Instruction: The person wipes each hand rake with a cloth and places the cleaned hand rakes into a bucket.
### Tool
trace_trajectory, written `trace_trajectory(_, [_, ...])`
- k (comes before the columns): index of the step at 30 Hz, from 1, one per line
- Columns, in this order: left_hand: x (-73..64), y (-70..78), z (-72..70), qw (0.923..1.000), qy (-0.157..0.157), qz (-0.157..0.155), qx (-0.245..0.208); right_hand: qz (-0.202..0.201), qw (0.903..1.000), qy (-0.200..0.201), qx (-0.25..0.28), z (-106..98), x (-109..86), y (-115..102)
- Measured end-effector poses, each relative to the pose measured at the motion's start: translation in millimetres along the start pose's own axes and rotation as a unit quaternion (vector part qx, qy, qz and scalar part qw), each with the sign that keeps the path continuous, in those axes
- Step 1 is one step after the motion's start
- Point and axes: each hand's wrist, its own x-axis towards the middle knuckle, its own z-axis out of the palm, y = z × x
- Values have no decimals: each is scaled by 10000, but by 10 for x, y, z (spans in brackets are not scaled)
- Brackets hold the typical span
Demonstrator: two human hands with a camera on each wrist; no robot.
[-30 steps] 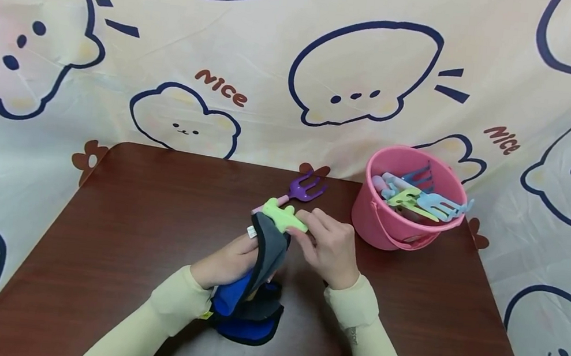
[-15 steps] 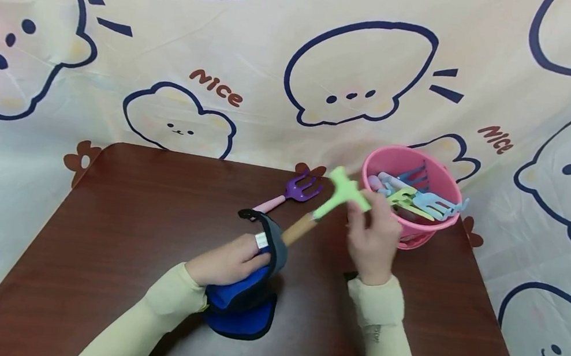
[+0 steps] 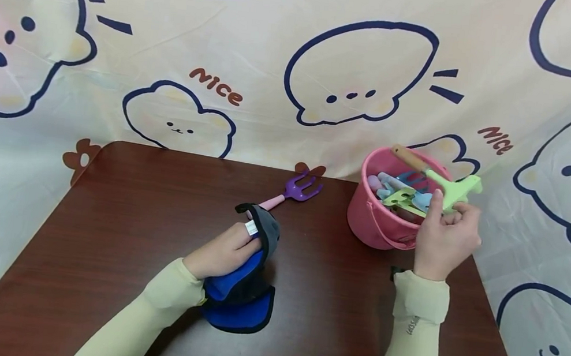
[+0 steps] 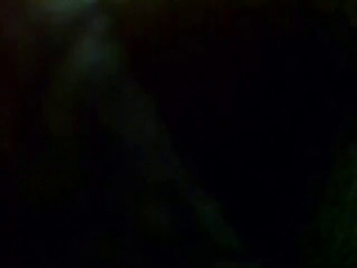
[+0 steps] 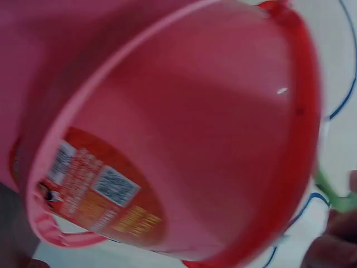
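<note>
My right hand (image 3: 447, 238) is at the right of the pink bucket (image 3: 382, 229) and pinches a green toy garden tool (image 3: 455, 190) by its head. Its wooden handle (image 3: 409, 157) points up and left over the bucket's opening. In the right wrist view, the bucket's wall (image 5: 212, 145) fills most of the picture, and a bit of the green tool (image 5: 334, 195) shows beside the fingers (image 5: 329, 251). Over the table, my left hand (image 3: 225, 256) grips a blue-and-grey cloth pouch (image 3: 232, 283) with black trim and a white tag. The left wrist view is nearly black.
A purple toy fork (image 3: 301, 190) with a pink handle lies toward the back of the brown table (image 3: 158, 199), partly behind the pouch. Several blue and green toy tools (image 3: 398, 197) fill the bucket. A printed cloth (image 3: 258, 41) hangs behind the table.
My right hand has drawn the green garden tool out of the cloth pouch and carried it right, to above the bucket, turning it over. The left hand stays on the pouch, which has sunk slightly.
</note>
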Motion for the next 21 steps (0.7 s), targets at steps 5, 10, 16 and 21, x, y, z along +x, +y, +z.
trace_trajectory(5, [-9, -19, -20, 10000, -44, -53, -70, -162, 9941, -880, -615, 34, -1, 41])
trace_trajectory(10, [15, -37, -37, 9998, -9, -67, -189, -566, 9778, -1805, -899, -11, 28, 36])
trace_trajectory(16, [9, -59, -67, 9997, 92, -127, -199, -763, 9724, -1983, -970, -18, 32, 49])
trace_trajectory(21, [-11, -73, -96, 9994, 114, -223, -250, -819, 9731, -1915, -984, -6, 22, 48])
